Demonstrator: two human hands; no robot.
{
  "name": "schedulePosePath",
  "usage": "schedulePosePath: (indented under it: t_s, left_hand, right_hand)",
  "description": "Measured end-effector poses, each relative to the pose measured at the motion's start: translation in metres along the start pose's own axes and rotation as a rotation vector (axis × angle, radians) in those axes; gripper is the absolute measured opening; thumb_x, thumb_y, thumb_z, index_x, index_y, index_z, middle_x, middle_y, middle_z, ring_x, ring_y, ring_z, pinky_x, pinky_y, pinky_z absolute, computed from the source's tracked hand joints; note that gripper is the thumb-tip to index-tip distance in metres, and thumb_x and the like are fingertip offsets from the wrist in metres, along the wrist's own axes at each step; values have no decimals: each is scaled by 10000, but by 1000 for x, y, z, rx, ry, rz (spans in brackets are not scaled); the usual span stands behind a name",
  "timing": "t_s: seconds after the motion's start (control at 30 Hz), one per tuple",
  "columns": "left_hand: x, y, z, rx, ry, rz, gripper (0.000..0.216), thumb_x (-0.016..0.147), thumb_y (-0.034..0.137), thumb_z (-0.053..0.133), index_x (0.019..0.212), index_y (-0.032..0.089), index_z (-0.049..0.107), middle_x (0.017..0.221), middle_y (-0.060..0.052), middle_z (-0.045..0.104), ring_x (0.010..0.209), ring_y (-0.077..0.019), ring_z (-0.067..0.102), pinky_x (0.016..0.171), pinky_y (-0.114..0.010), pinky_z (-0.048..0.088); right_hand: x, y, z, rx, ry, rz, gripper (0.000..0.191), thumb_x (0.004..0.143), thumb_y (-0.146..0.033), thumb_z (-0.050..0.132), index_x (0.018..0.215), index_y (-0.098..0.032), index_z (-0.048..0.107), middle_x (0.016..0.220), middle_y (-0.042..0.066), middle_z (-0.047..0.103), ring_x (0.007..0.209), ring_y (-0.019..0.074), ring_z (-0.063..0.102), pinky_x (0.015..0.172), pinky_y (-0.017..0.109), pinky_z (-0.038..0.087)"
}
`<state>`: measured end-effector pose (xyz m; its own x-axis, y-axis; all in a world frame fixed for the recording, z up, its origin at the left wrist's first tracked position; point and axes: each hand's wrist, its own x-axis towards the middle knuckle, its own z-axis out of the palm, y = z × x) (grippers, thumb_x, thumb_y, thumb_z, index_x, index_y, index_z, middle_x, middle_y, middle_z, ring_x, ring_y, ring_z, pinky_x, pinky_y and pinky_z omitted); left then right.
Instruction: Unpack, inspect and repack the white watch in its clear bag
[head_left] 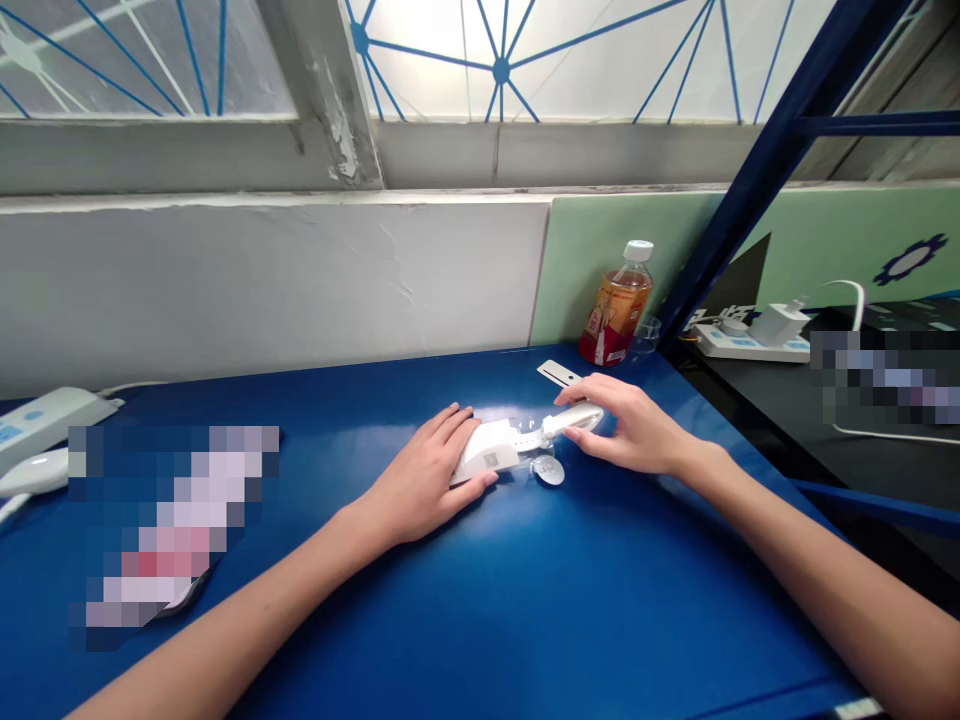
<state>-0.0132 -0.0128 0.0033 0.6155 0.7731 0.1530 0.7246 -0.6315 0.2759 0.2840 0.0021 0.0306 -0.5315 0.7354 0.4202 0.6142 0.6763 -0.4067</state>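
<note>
On the blue tabletop lies a white piece with a small square code (487, 452), partly in clear plastic. My left hand (420, 490) rests over its left end, thumb along the near edge and fingers over the far side, gripping it. A narrow white strip joins this piece to a white oval part (583, 418). My right hand (634, 430) pinches that oval part between thumb and fingers. Just below the strip sits a small round silvery disc (549, 470). Behind my right fingers is a flat white card with a dark slot (559, 374). The exact kind of the white item cannot be made out.
A bottle with an orange label (616, 305) stands against the wall, a small clear cup (646, 337) beside it. At left are a white power strip (45, 425) and a blurred-out phone-like object (176, 530). A blue metal post (750, 190) rises at right.
</note>
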Motion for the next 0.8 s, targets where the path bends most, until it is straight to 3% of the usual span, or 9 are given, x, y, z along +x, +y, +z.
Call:
schedulePosePath:
  t_s: [0.1, 0.2, 0.3, 0.4, 0.47, 0.63, 0.8]
  left_hand:
    - [0, 0, 0, -19, -1, -1, 662, 947, 566, 455, 1431, 115, 410, 1509, -192, 399, 1441, -348, 279, 1136, -520, 321]
    - [-1, 0, 0, -22, 3, 4, 664, 942, 561, 468, 1434, 119, 412, 1512, -193, 393, 1442, -353, 274, 1140, -514, 316]
    - [-1, 1, 0, -19, 5, 5, 663, 940, 562, 470, 1433, 122, 416, 1516, -199, 382, 1442, -358, 271, 1137, -516, 316]
    - [-1, 1, 0, -6, -5, 5, 668, 949, 555, 452, 1438, 103, 408, 1523, -216, 360, 1446, -360, 257, 1137, -525, 309]
    - [0, 1, 0, 1, -14, 8, 670, 952, 548, 446, 1437, 87, 407, 1525, -224, 352, 1449, -358, 250, 1141, -522, 302]
    - [-1, -1, 1, -3, 1, 34, 666, 935, 549, 477, 1419, 94, 432, 1529, -224, 346, 1454, -359, 235, 1145, -524, 292]
    - [-2, 0, 0, 10, -28, 30, 700, 924, 562, 486, 1439, 93, 411, 1549, -220, 311, 1464, -356, 209, 1152, -510, 279]
  right_hand:
    - [-1, -5, 9, 227, 146, 97, 210, 814, -370, 710, 897, -178, 697, 843, 58, 707, 675, 176, 619, 611, 299, 478]
    - [-1, -9, 21, 350, 186, 186, 257, 809, -420, 721, 718, -179, 719, 666, 25, 643, 561, 146, 548, 532, 289, 431]
    - [0, -11, 29, 409, 236, 202, 240, 835, -429, 697, 787, -204, 764, 868, 64, 674, 804, 203, 631, 733, 345, 502]
    - [0, -12, 32, 613, 166, 233, 236, 904, -415, 621, 993, -248, 763, 1253, 80, 643, 1208, 264, 558, 1029, 427, 411]
    - [1, -15, 33, 835, 108, 286, 267, 937, -422, 576, 1072, -260, 739, 1302, 76, 639, 1265, 260, 533, 1070, 441, 382]
    - [4, -22, 28, 1384, 98, 445, 276, 925, -419, 605, 1061, -212, 727, 1114, 89, 743, 1058, 215, 680, 989, 387, 481]
    - [8, -27, 18, 1573, 108, 521, 269, 900, -361, 651, 1085, -175, 709, 1016, 82, 766, 911, 192, 731, 832, 304, 564]
